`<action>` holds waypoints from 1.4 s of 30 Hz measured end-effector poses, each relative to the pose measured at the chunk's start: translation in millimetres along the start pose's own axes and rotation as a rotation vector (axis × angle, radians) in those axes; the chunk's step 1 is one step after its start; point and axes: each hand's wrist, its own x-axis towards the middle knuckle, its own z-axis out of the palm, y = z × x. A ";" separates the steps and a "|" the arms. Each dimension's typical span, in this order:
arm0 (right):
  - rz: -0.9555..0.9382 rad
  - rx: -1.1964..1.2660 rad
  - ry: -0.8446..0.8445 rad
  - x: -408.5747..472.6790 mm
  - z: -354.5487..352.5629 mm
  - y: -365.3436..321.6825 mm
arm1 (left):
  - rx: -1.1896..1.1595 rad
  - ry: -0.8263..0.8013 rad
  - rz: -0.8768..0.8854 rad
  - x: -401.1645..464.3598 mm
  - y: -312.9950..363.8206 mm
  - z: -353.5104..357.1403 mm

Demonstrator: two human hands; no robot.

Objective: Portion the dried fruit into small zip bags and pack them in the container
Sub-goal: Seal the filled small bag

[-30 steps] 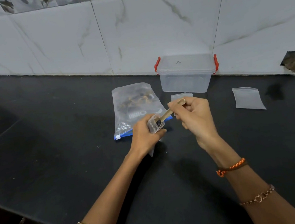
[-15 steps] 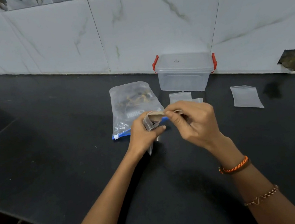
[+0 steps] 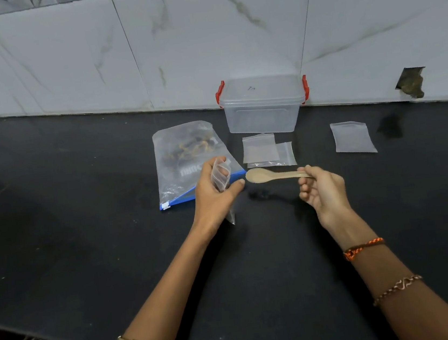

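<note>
My left hand (image 3: 214, 190) grips a small clear zip bag (image 3: 221, 177) upright above the black counter. My right hand (image 3: 323, 193) holds a pale wooden spoon (image 3: 271, 176) by its handle, its empty bowl pointing left, just clear of my left thumb. A few dark bits of dried fruit (image 3: 259, 194) lie on the counter under the spoon. Behind my left hand lies the large clear bag of dried fruit (image 3: 184, 157) with a blue zip. A clear lidded container (image 3: 263, 105) with red clips stands by the wall.
Two or three empty small zip bags (image 3: 267, 150) lie stacked in front of the container, and another empty small bag (image 3: 353, 137) lies to the right. The tiled wall has a broken hole (image 3: 411, 83) at the right. The counter's front edge runs along the lower left.
My right hand has drawn the spoon out of the small bag and moved it to the right. Dark bits now lie on the counter. My left hand still grips the bag.
</note>
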 end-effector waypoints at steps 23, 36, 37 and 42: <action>-0.488 -0.499 -0.320 -17.0 -9.8 -6.6 | -0.158 -0.165 -0.088 3.1 19.3 43.9; -0.293 -0.281 -0.428 -19.5 1.0 17.5 | -0.248 -0.114 -0.216 -0.5 6.0 42.6; -0.265 -0.259 -0.423 -20.1 0.9 16.5 | -0.254 -0.101 -0.195 -0.8 5.9 43.2; -0.256 -0.184 -0.376 -20.1 -0.9 9.8 | -0.358 -0.011 -0.175 -2.5 7.2 41.8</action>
